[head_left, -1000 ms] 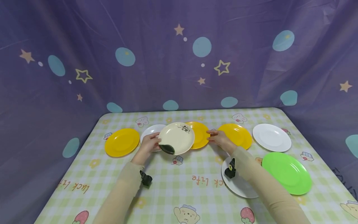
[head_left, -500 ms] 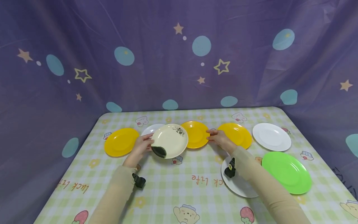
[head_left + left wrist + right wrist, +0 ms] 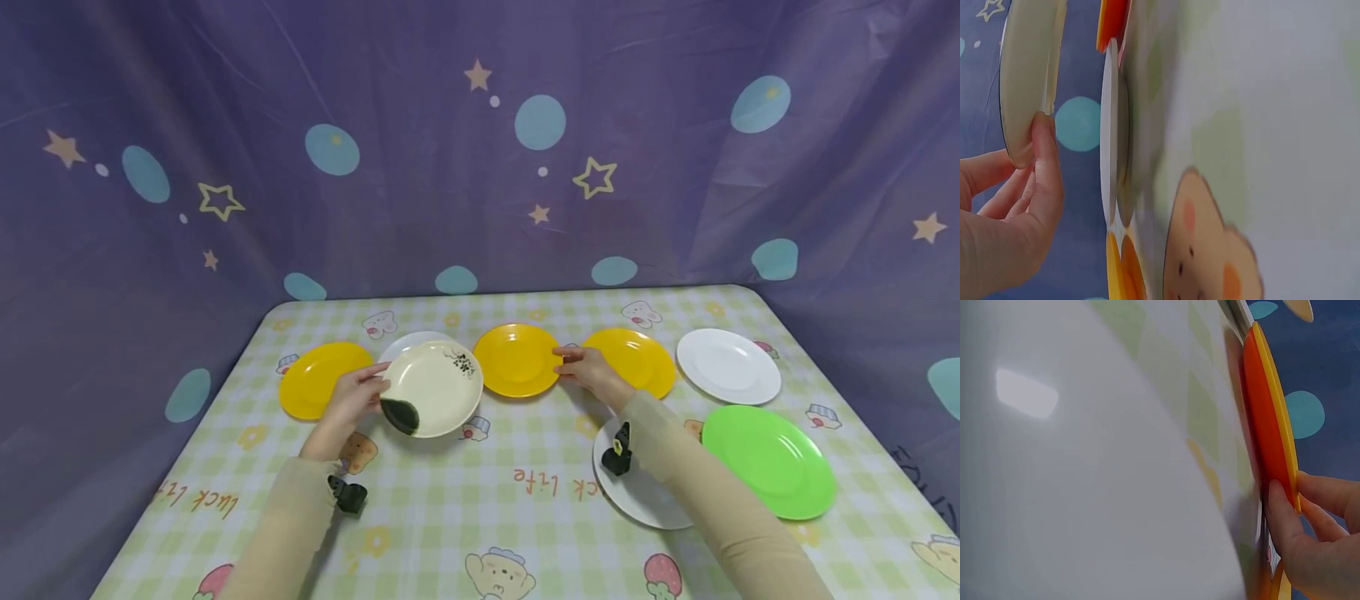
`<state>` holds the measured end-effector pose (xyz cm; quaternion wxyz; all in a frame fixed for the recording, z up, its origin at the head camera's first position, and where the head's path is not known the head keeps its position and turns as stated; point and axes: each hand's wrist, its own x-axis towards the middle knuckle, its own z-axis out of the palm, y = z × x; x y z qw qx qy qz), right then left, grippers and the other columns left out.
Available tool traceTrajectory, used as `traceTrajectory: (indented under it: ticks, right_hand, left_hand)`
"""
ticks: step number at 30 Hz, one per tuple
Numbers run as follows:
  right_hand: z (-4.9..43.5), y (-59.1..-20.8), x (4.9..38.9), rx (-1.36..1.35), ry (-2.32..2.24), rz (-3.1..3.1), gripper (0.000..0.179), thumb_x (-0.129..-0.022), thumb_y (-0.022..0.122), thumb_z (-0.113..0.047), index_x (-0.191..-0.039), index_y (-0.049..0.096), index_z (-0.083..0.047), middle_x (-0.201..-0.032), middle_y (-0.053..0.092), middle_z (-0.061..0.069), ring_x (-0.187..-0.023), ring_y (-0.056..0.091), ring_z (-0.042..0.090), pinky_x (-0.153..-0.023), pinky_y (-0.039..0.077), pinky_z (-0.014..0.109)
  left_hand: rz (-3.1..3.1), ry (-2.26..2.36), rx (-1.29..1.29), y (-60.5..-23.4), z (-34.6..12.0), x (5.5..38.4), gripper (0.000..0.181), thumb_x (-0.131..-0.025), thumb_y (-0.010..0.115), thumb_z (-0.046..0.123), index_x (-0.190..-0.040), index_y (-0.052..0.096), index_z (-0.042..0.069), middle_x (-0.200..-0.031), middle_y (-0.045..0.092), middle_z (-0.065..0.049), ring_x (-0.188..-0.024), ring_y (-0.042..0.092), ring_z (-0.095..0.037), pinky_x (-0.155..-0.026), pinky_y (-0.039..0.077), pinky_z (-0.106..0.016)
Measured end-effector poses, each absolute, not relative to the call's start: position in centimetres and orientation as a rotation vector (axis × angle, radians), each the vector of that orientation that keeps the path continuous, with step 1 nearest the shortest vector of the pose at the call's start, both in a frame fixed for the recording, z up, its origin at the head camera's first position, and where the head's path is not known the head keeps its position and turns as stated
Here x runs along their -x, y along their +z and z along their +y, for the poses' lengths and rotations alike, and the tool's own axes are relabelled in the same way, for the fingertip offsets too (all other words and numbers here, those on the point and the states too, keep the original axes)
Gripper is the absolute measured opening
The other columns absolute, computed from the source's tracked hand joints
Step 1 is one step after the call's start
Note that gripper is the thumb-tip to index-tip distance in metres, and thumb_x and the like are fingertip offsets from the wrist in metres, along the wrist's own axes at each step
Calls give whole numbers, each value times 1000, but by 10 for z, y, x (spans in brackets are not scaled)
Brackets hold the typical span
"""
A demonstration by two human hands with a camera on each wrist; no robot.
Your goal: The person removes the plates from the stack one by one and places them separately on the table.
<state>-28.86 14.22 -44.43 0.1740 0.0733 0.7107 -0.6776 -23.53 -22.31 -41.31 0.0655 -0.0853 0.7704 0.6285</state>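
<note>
My left hand (image 3: 352,402) pinches the left rim of a cream plate (image 3: 435,387) with a dark green patch and a small black flower print. In the left wrist view the cream plate (image 3: 1027,75) is raised off the table, thumb on one face and fingers on the other. It partly covers a white plate (image 3: 411,340) behind it. My right hand (image 3: 592,375) pinches the right edge of a yellow plate (image 3: 516,360) at the back middle. The right wrist view has the thumb on the underside of that yellow plate (image 3: 1269,412) and fingers over its rim.
Further yellow plates lie at left (image 3: 322,382) and right (image 3: 633,362). A white plate (image 3: 727,367) sits at the back right, with a green plate (image 3: 768,462) in front. Beneath my right forearm is another white plate (image 3: 637,500). A purple curtain (image 3: 420,208) hangs behind the checked tablecloth (image 3: 465,508).
My left hand has carried the cream plate to the left and slightly nearer, uncovering the middle yellow plate. The right hand has kept its place on that plate's edge.
</note>
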Motion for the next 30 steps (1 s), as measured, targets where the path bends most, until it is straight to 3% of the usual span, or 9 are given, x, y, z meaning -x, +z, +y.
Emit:
traceTrajectory:
  ticks: [4,13,22,30]
  right_hand:
    - [142,-445,289,-194,-1935,2001,43,-85,49,7,-127,41,8,-129,37,23,-84,53,13,-86,47,32]
    - [142,-445,289,-196,-1943,1989,43,-85,49,7,-127,41,7,-130,36,23,-83,53,12,-86,47,32]
    - [141,-446,290,-230,-1923,2014,43,-84,51,8,-126,43,6,-128,39,22,-83,53,13,-87,46,34]
    - [141,-447,292,-236,-1900,2045,44,-83,53,7,-126,44,5,-129,39,21,-91,52,16,-85,48,32]
  left_hand:
    - [2347,1885,271,-411,-233,230,42,-87,53,7,-127,45,-3,-79,59,6,-58,53,-6,-51,48,-18]
    - [2399,1850,337,-411,-249,220,42,-87,54,11,-125,45,-3,-87,62,5,-63,54,-5,-55,48,-18]
    - [2429,1852,405,-414,-261,216,41,-86,54,9,-124,46,-5,-73,61,11,-54,52,-5,-51,48,-19]
    - [2445,1877,355,-421,-278,210,44,-83,60,15,-122,50,-3,-74,61,14,-55,53,-5,-51,49,-21]
